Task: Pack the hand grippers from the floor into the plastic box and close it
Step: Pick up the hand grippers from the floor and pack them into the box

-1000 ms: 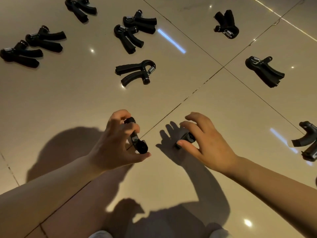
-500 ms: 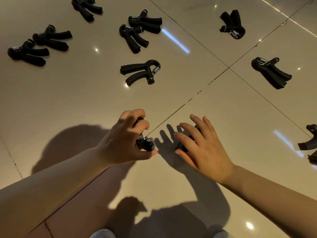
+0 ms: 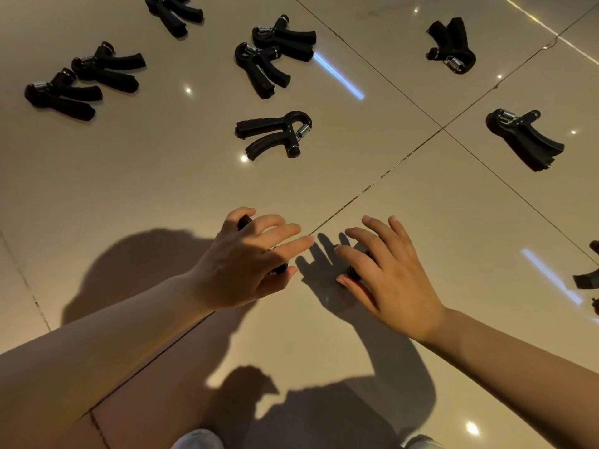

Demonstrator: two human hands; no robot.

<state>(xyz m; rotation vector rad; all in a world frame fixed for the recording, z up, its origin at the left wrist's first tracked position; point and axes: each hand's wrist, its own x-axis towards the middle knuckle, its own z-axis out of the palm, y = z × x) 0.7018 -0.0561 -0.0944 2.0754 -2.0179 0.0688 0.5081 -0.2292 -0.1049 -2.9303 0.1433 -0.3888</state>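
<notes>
Both of my hands are low over the tiled floor. My left hand (image 3: 241, 264) holds a black hand gripper (image 3: 279, 269) that is mostly hidden under it; the index finger curls over its handle and the thumb is beneath. My right hand (image 3: 390, 281) lies with spread fingers over a second black hand gripper (image 3: 356, 271), which sits between thumb and index finger. Another hand gripper (image 3: 275, 134) lies just beyond my hands. The plastic box is not in view.
Several more black hand grippers lie scattered: a pair (image 3: 265, 56) at top middle, two (image 3: 84, 81) at the left, one (image 3: 173, 12) at the top, one (image 3: 450, 45) and one (image 3: 523, 139) at the right, one (image 3: 586, 280) cut by the right edge.
My left hand's fingers have straightened over its gripper, hiding more of it. My right hand's fingers have spread flatter over the other gripper. Both hands stayed in about the same place.
</notes>
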